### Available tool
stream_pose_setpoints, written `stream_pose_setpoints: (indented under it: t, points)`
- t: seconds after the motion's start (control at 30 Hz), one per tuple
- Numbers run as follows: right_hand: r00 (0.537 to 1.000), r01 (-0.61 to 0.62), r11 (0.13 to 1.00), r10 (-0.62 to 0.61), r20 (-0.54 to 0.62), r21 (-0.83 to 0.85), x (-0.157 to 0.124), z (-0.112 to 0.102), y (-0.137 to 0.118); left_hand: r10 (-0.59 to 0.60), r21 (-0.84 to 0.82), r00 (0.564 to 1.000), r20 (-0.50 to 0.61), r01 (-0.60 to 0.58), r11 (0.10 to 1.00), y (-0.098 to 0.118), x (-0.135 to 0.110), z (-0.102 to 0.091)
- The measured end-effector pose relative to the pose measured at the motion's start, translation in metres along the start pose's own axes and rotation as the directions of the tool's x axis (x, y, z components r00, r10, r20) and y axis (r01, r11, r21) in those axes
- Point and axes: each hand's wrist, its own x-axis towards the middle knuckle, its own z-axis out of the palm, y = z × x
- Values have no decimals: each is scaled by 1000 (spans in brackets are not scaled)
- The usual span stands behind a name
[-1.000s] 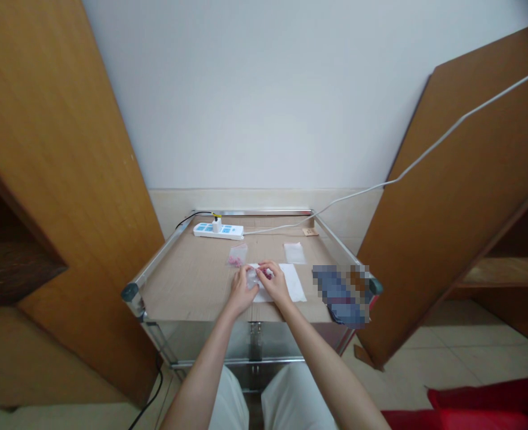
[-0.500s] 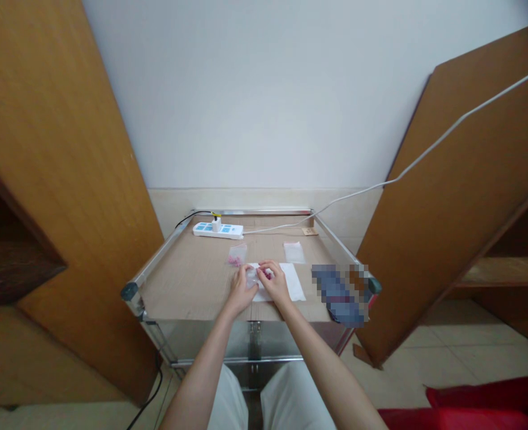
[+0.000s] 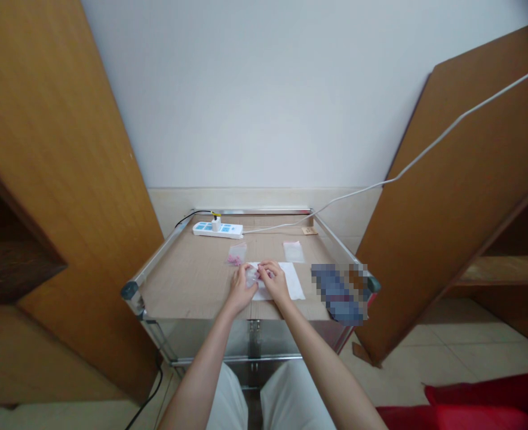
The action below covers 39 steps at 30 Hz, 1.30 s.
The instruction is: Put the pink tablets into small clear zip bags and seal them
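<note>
My left hand (image 3: pixel 241 289) and my right hand (image 3: pixel 275 282) sit close together over a white paper sheet (image 3: pixel 295 288), with their fingers pinching a small clear plastic bag (image 3: pixel 251 276). A little pink shows by my right fingertips, partly hidden. Just beyond my left hand lies another clear bag holding pink pieces (image 3: pixel 236 257). Farther to the right, a flat clear bag (image 3: pixel 293 252) lies apart from both hands. All of this rests on a cardboard-covered metal cart top (image 3: pixel 187 275).
A white power strip (image 3: pixel 217 230) with a plugged-in adapter stands at the cart's far edge, its cable (image 3: pixel 273 228) running right. A pixelated, blue-toned object (image 3: pixel 338 294) lies at the right front. Tall wooden panels (image 3: pixel 53 179) flank the cart, and a red cushion (image 3: pixel 479 406) sits low right.
My hands stay together over the paper with only small finger shifts. The whole view has drifted slightly.
</note>
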Motion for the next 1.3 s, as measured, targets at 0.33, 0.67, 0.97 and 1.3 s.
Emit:
stream_pose_setpoints:
  t: [0.33, 0.67, 0.97, 1.3]
  points:
    - [999, -1, 1000, 1, 35, -1, -2, -2, -2, -50, 80, 992, -113, 60, 995, 2, 6, 3]
    - [999, 13, 1000, -13, 49, -4, -2, -3, -5, -20, 97, 988, -150, 35, 995, 9, 21, -2]
    - [999, -31, 999, 31, 30, -12, -2, -2, -2, -24, -58, 998, -55, 21, 998, 7, 24, -13]
    - [979, -203, 974, 206, -12, 103, 0, -1, 6, -226, -468, 959, 171, 281, 838, 4, 37, -15]
